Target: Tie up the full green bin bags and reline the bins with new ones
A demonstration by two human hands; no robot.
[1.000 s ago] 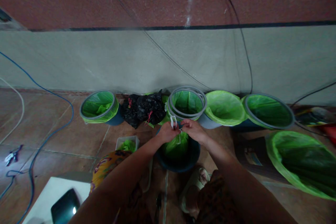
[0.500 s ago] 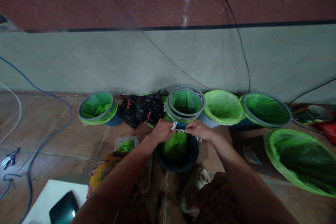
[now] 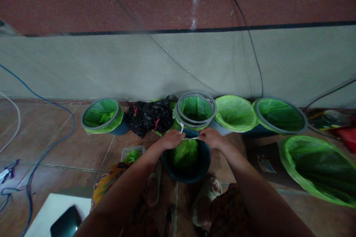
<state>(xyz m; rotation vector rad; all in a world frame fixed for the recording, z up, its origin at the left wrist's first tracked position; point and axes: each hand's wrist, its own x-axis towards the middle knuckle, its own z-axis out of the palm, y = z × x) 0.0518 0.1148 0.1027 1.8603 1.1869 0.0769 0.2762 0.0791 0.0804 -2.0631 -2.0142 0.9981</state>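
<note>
Between my feet stands a dark blue bin [image 3: 204, 166] with a gathered green plastic bag [image 3: 185, 154] inside it. A white drawstring [image 3: 190, 139] stretches across the top of the bag. My left hand [image 3: 173, 139] is closed on one side of it, and a loose white end sticks up above the fingers. The other side is pinched in my right hand [image 3: 210, 137]. The bag's neck is bunched up under the string. What lies inside the bag cannot be seen.
Along the wall stand a lined bin [image 3: 102, 116], black tied bags [image 3: 158, 114], a bin with stacked grey rims [image 3: 196, 109], and more lined bins [image 3: 236, 113], [image 3: 280, 114]. A large green-lined container [image 3: 319, 170] is at right. A clear tub [image 3: 133, 153], white surface [image 3: 52, 207] and blue cable [image 3: 58, 144] lie left.
My hands have shifted slightly down and apart, with the drawstring pulled straighter between them. The loose white end now stands higher above my left hand. The view has shifted a little.
</note>
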